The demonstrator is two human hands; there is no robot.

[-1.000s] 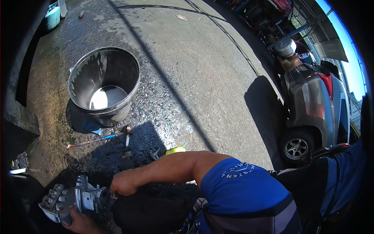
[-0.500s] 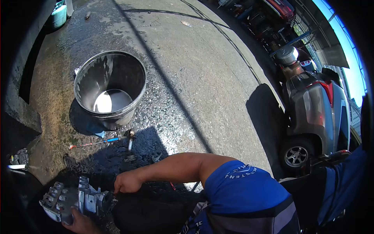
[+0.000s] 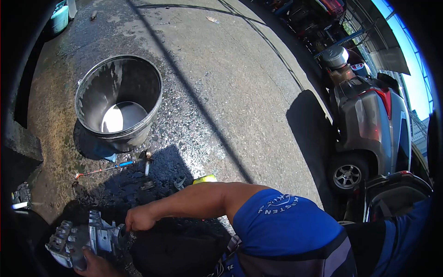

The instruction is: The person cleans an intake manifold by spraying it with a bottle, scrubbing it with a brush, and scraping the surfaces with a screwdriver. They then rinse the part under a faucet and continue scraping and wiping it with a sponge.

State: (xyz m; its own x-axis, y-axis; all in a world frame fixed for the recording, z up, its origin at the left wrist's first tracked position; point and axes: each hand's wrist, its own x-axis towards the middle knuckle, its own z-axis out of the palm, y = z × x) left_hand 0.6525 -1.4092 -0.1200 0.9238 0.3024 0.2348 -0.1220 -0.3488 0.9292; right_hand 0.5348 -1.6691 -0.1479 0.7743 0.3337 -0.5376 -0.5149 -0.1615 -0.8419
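Observation:
A grey cast-metal engine part [image 3: 100, 237], which looks like a cylinder head, lies at the lower left in dark shade. My left hand [image 3: 96, 267] grips its near edge, the thumb over the top and the other fingers mostly hidden. My right hand [image 3: 140, 218] is closed, knuckles up, close to the part's right end. What its fingers hold, if anything, cannot be made out. Beyond the right hand, on wet ground, lies a thin tool with a blue handle and red tip [image 3: 125, 164]. Next to it is a metal piece with a shiny shaft [image 3: 147, 168].
A large black tub [image 3: 157, 104] with some liquid inside stands ahead on wet concrete. Something yellow-green [image 3: 205, 178] lies just past my right forearm. A grey-brown vehicle [image 3: 369, 124] is parked at the right. A wall edge [image 3: 23, 143] runs along the left.
The view has shifted slightly, and the tub sits farther left. My right hand is a little closer to the engine part. The yellow-green thing has come into sight. My left hand keeps its grip.

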